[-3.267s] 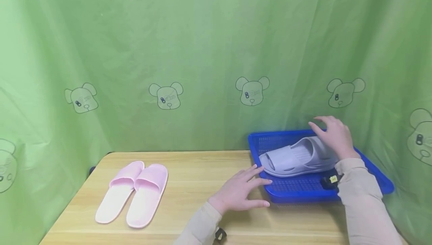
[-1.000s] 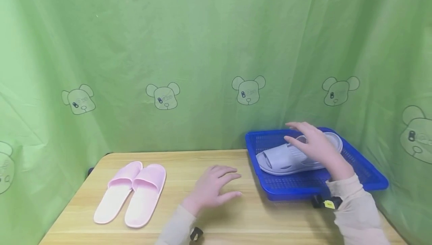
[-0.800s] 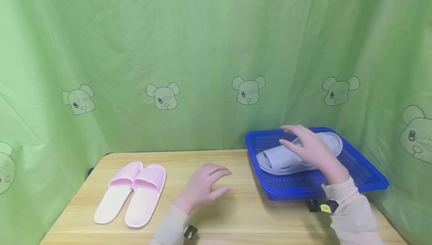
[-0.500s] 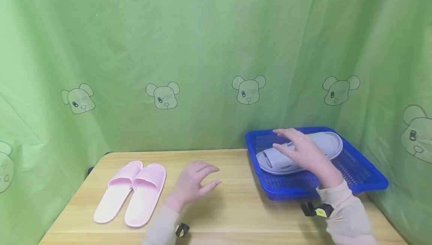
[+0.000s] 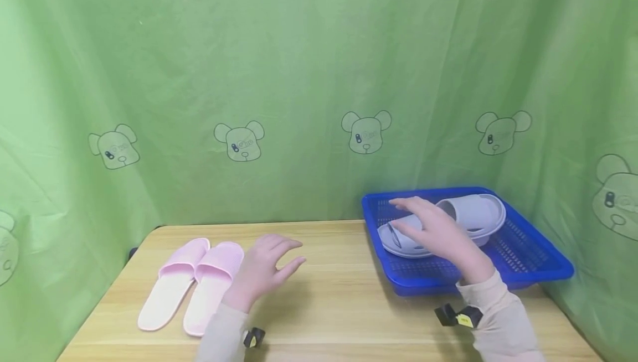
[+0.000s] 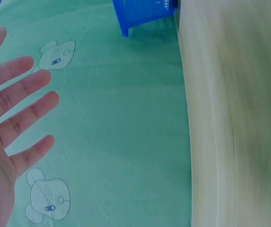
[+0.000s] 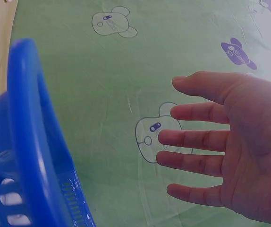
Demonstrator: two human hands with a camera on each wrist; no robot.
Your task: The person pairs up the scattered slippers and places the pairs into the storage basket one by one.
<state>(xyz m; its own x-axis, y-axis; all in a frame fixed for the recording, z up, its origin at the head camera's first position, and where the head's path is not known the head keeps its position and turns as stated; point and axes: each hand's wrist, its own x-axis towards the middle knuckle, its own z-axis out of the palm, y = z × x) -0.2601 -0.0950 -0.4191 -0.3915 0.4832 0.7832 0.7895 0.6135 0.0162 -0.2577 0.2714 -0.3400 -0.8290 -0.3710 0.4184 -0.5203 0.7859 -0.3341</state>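
Holds bare right hand (image 5: 433,232) spread-fingered near grey-blue moulded slippers (image 5: 476,215) inside a rectangular, blue, perforated plastic basket (image 5: 423,284) at far right. Holds bare left hand (image 5: 260,268) likewise spread, near flat, pink-and-white fabric slippers (image 5: 174,282) on the left of a pale wood-grain table (image 5: 334,306).

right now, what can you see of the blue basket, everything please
The blue basket looks like plastic: shallow, roughly rectangular, with a smooth, thick rim and perforated walls and floor. It is upright at the back right of the wood-grain table. Pale blue-grey slides lie in it. The right hand partly blocks the head view of it, but the right wrist view shows that hand apart from it.
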